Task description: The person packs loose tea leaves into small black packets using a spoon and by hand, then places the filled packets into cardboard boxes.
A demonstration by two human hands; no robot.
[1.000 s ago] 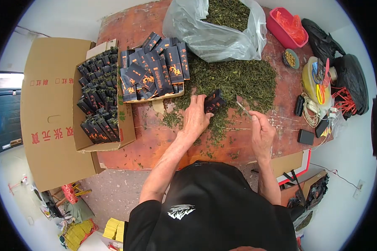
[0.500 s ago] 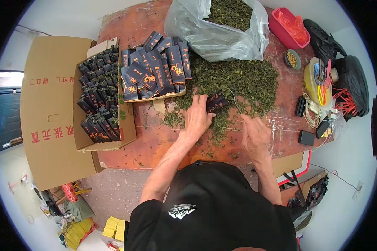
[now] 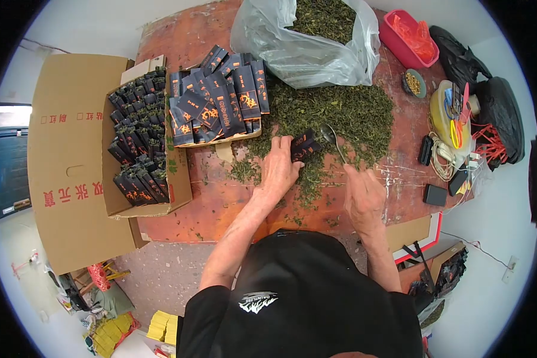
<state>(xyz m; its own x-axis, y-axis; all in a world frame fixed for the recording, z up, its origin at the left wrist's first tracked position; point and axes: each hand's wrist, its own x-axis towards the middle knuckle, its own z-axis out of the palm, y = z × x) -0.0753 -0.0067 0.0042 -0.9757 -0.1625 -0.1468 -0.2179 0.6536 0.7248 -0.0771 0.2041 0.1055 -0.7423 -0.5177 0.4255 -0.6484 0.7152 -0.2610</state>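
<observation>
Between the fingers of my left hand (image 3: 280, 167) is a small black tea packet (image 3: 303, 145), tilted with its top end toward the right. My right hand (image 3: 365, 194) is closed round the handle of a metal spoon (image 3: 334, 140). The spoon's bowl is just right of the packet's top end, over the loose tea leaves (image 3: 352, 113) heaped on the table. Left of the heap, a shallow carton (image 3: 230, 138) holds many flat black packets (image 3: 222, 98) with orange print. Whether any leaf lies in the spoon I cannot tell.
A cardboard box (image 3: 182, 173) at the left holds rows of upright black packets (image 3: 140, 149). A clear plastic bag (image 3: 307, 59) of tea leaves stands behind the heap. To the right are a pink basket (image 3: 406, 45), a small bowl (image 3: 414, 83), cords (image 3: 443, 162) and a black box (image 3: 436, 194).
The spoon has turned, so its bowl now faces up beside the packet's top end instead of showing edge-on. My left hand still holds the packet in nearly the same place.
</observation>
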